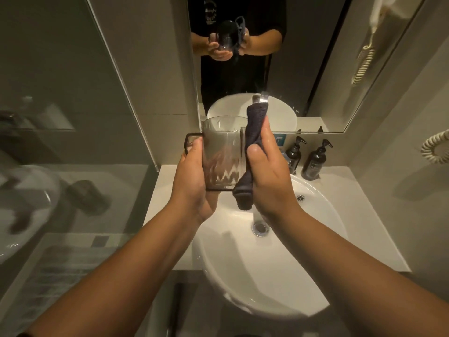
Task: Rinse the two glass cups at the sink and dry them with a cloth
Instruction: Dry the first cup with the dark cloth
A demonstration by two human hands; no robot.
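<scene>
A smoky glass cup (222,152) with a dark handle on its left is held upright above the white sink (315,239). My left hand (192,181) grips it from the left and below. My right hand (269,173) holds a dark blue cloth (252,152) pressed against the cup's right side; the cloth hangs down past the cup's base. Only one cup is in view. The tap (261,99) is mostly hidden behind the cloth.
Two dark pump bottles (315,160) stand on the counter at the back right of the sink. A mirror (303,57) on the wall ahead reflects the hands. A glass panel (73,117) stands to the left. A coiled cord (435,149) hangs at right.
</scene>
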